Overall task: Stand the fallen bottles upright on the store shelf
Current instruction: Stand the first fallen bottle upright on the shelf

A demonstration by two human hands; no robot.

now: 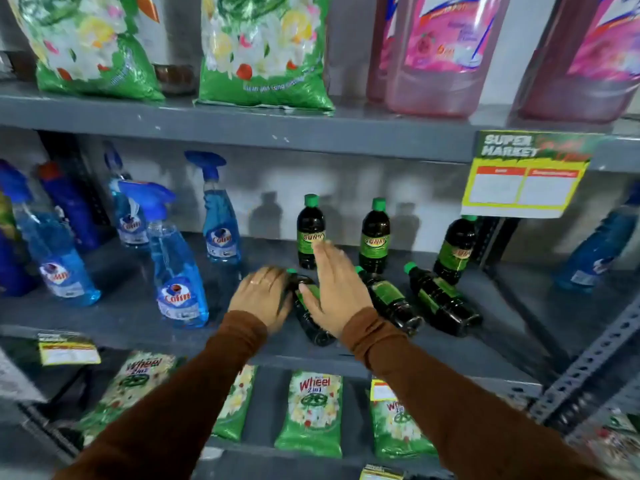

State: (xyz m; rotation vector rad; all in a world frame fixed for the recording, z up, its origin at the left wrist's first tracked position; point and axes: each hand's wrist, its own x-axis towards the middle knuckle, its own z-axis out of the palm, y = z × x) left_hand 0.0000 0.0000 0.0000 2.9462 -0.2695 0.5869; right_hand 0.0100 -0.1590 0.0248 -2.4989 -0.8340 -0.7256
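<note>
Three dark bottles with green caps and green labels lie on their sides on the grey middle shelf (485, 344): the left fallen bottle (308, 317), the middle one (389, 299) and the right one (440, 301). Behind them three like bottles stand upright: one (310, 226), another (374, 237) and a third (454, 251). My left hand (263, 294) rests over the neck end of the left fallen bottle, fingers spread. My right hand (334, 285) hovers flat and open just right of that bottle, its thumb on the label. Neither hand grips it.
Blue spray bottles, the nearest (176, 268), stand on the same shelf to the left. Green detergent bags (263, 53) and pink jugs (433, 57) fill the shelf above. A yellow price card (523, 181) hangs from that shelf at the right. Detergent packets (313, 414) lie below.
</note>
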